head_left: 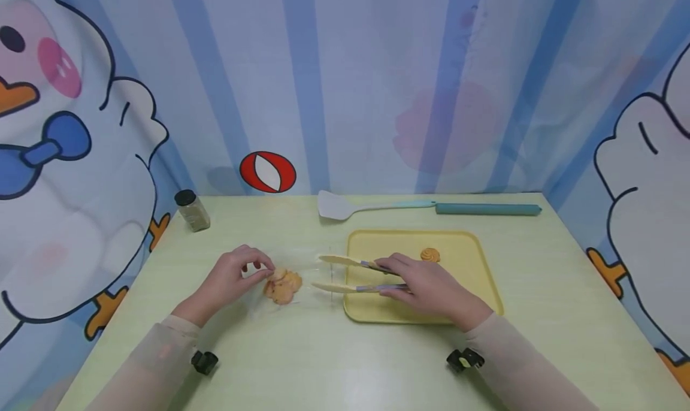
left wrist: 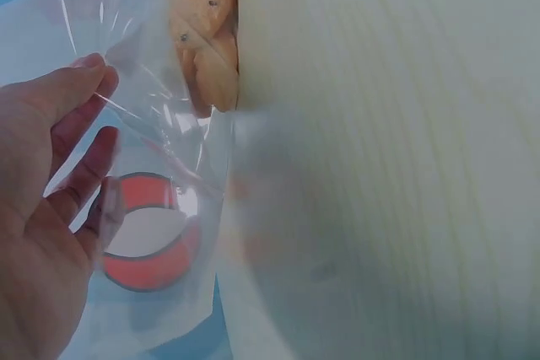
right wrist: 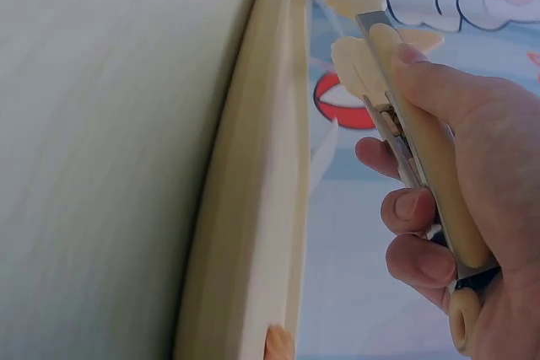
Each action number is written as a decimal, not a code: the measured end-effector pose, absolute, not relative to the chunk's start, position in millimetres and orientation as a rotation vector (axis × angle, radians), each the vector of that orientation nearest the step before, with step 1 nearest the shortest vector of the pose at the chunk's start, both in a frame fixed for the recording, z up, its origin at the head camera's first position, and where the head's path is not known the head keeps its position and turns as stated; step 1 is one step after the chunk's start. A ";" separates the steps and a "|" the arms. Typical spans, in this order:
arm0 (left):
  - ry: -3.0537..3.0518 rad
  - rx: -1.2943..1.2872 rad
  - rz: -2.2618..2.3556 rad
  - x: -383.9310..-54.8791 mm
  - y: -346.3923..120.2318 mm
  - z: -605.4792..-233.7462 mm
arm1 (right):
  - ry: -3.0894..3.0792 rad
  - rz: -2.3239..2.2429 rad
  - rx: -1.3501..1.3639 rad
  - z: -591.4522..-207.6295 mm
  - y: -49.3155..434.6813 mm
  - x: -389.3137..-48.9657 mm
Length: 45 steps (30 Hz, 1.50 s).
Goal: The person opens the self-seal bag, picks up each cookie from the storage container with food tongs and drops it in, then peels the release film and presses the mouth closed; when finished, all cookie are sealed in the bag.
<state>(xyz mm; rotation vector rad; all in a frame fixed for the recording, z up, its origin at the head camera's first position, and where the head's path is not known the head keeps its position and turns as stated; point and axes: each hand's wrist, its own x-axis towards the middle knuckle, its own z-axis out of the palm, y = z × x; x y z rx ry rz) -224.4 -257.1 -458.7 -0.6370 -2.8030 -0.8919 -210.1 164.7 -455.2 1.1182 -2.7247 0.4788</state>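
Note:
My left hand pinches the edge of a clear plastic bag between thumb and fingertips. Inside the bag, golden-brown cookies lie in a small heap. My right hand grips food tongs with cream-coloured tips and handle. The tong arms stand apart, pointing left toward the bag, with nothing between them. Below the right hand is a yellow tray, which holds one round swirled cookie near its back edge.
Behind the tray lies a spatula with a pale blade and teal handle. A small jar with a black lid stands at the back left corner. A striped cartoon curtain borders the pale table.

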 end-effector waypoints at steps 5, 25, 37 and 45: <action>-2.824 -0.630 -0.891 -226.5 -254.2 -457.1 | -2.715 0.507 1.029 -454.4 193.6 -209.9; -2.848 -0.621 -0.896 -222.7 -256.8 -463.3 | -2.827 0.479 0.698 -450.3 290.2 -193.1; -2.819 -0.651 -0.879 -223.4 -256.4 -460.1 | -2.911 0.454 0.537 -454.6 328.5 -179.4; -2.823 -0.643 -0.878 -223.3 -258.8 -459.3 | -2.929 0.447 0.509 -458.7 338.0 -178.6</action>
